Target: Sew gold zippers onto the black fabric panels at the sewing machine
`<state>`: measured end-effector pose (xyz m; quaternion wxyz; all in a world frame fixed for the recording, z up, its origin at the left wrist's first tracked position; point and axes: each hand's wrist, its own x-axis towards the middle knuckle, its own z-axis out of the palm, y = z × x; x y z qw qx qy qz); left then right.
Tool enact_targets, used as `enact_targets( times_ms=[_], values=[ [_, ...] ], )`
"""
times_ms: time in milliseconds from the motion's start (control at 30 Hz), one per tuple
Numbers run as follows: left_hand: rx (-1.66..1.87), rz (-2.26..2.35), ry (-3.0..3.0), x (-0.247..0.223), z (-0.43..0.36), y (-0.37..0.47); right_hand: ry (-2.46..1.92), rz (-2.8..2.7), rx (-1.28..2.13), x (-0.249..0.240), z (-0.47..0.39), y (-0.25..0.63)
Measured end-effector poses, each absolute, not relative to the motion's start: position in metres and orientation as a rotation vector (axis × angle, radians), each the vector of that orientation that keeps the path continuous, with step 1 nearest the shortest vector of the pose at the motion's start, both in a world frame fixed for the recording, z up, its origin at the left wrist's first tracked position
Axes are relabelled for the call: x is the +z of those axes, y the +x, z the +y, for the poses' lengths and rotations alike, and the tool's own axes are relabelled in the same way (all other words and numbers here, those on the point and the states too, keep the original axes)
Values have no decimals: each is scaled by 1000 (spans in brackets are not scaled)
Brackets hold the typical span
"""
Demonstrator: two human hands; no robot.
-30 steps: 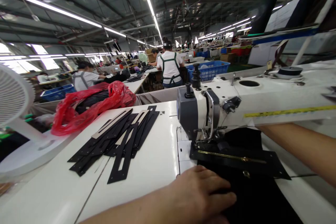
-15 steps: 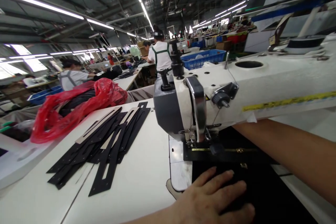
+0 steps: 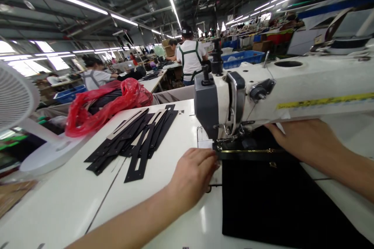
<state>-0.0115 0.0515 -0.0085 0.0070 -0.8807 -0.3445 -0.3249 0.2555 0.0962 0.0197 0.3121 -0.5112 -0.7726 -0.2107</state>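
A black fabric piece with a gold-toothed zipper lies under the needle area of a white sewing machine. My left hand is closed at the left end of the zippered strip, left of the presser foot, its fingers curled together on the edge. Beneath the machine's arm, my right hand reaches to the fabric behind the zipper. Its thumb shows against the black cloth, while the machine hides most of its fingers. A small gold metal piece sits on the fabric just below the zipper.
Black slotted strips, some with beige faces, lie piled on the white table. Behind them is a red plastic bag with dark material inside. A white fan stands at the left. Co-workers and a blue crate are farther back.
My left hand has gone from lying spread on the black fabric to closing at the zipper's left end. My right hand now shows more beneath the machine arm. The view has shifted left.
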Motion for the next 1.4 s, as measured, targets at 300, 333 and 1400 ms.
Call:
enact_targets(
  times_ms=[300, 333, 1400],
  values=[
    [-835, -1294, -2777, -14, 81, -8, -998, -2351, -189, -16, 5, 199],
    [-832, -1315, -2768, -12, 81, -8, -1049, -2339, -147, -14, 12, 197],
    [-802, -1201, -2604, -26, 61, 7, -1002, -2352, -354, -25, 62, 185]
  ],
)
